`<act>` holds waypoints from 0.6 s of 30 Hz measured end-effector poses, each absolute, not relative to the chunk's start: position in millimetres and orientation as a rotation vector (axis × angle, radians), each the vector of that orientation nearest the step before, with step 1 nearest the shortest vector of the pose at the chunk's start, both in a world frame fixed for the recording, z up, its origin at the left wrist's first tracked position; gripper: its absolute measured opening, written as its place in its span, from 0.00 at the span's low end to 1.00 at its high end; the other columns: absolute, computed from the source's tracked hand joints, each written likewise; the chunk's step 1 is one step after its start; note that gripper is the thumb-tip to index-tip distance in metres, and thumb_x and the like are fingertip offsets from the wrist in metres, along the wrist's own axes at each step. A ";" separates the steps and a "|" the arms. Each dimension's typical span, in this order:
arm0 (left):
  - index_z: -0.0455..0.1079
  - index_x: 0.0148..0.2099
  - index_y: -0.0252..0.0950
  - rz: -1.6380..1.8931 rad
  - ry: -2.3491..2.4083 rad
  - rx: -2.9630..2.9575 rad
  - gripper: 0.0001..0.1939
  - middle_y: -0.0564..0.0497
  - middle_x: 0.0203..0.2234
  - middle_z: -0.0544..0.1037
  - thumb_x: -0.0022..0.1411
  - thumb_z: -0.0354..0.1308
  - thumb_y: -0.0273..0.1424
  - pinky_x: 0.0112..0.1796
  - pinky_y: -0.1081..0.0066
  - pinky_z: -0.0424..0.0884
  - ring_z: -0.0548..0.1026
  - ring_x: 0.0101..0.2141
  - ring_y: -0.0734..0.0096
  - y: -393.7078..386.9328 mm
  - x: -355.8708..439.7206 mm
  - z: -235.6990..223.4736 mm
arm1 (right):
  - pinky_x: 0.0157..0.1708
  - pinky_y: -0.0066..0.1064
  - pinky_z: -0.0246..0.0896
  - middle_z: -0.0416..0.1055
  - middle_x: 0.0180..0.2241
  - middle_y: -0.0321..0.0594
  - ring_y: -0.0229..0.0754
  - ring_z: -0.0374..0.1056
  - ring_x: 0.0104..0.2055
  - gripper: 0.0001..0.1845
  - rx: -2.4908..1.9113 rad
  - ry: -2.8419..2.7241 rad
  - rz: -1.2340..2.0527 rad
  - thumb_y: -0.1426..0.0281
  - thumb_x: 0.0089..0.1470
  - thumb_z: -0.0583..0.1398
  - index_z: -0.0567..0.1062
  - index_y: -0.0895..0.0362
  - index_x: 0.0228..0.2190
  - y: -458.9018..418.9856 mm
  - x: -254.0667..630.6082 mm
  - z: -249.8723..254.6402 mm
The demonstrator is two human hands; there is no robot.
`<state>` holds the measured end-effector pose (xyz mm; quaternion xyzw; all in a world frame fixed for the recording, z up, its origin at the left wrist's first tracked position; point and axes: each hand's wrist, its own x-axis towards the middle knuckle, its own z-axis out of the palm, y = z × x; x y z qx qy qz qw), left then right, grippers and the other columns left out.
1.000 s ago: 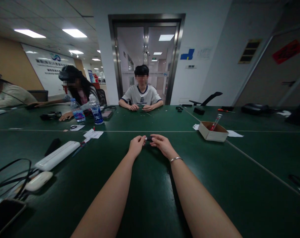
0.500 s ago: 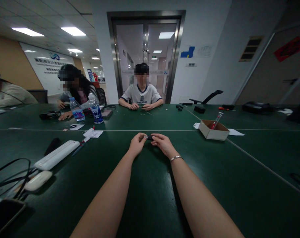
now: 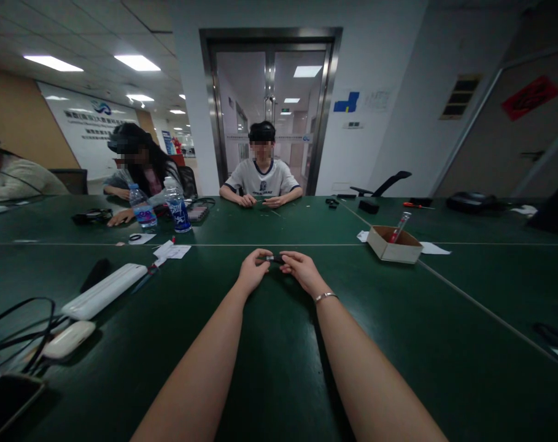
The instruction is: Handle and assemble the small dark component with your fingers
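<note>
Both my arms reach out over the green table (image 3: pixel 279 368). My left hand (image 3: pixel 251 271) and my right hand (image 3: pixel 301 269) meet near the table's middle, fingers curled, pinching a small dark object with a light end (image 3: pixel 273 259) between them. The object is tiny and partly hidden by my fingers. A thin bracelet (image 3: pixel 325 297) circles my right wrist.
A white oblong case (image 3: pixel 104 290), a white mouse (image 3: pixel 69 339), black cables (image 3: pixel 11 331) and a phone (image 3: pixel 7 402) lie left. Two water bottles (image 3: pixel 177 210) and paper scraps (image 3: pixel 172 250) stand beyond. A cardboard box (image 3: pixel 393 244) sits right. Three other people sit across the table.
My hands stay together on the small object, with only slight finger shifts. The view tilted a little. The person at far left pulled an arm back.
</note>
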<state>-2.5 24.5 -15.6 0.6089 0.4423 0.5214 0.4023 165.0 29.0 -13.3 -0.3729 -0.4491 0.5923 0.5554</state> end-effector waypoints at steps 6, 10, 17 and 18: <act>0.69 0.43 0.32 1.308 1.223 1.315 0.12 0.45 0.35 0.75 0.60 0.55 0.34 0.27 0.76 0.72 0.74 0.29 0.73 26.5 -0.6 -14.6 | 0.25 0.22 0.67 0.75 0.25 0.42 0.34 0.71 0.23 0.09 -0.870 -1.057 1.411 0.77 0.48 0.67 0.78 0.64 0.35 29.2 165.2 -12.9; 0.69 0.38 0.31 1.273 1.279 1.362 0.14 0.52 0.21 0.70 0.63 0.51 0.38 0.19 0.80 0.62 0.68 0.20 0.78 27.9 -0.7 -15.9 | 0.25 0.22 0.67 0.75 0.25 0.41 0.35 0.70 0.23 0.11 -0.852 -1.079 1.413 0.76 0.46 0.68 0.78 0.63 0.35 28.7 165.4 -13.4; 0.69 0.42 0.34 1.311 1.251 1.421 0.09 0.51 0.29 0.71 0.57 0.54 0.29 0.21 0.80 0.63 0.69 0.24 0.78 26.2 -0.5 -13.4 | 0.24 0.22 0.66 0.74 0.25 0.41 0.35 0.70 0.23 0.11 -0.859 -1.087 1.422 0.76 0.45 0.68 0.78 0.63 0.34 27.7 165.1 -12.1; 0.68 0.42 0.33 1.304 1.254 1.412 0.09 0.51 0.29 0.71 0.57 0.54 0.29 0.21 0.79 0.64 0.69 0.24 0.77 25.8 -0.2 -12.7 | 0.24 0.22 0.65 0.74 0.24 0.41 0.35 0.70 0.23 0.11 -0.858 -1.086 1.420 0.76 0.45 0.68 0.78 0.63 0.34 27.5 165.0 -11.9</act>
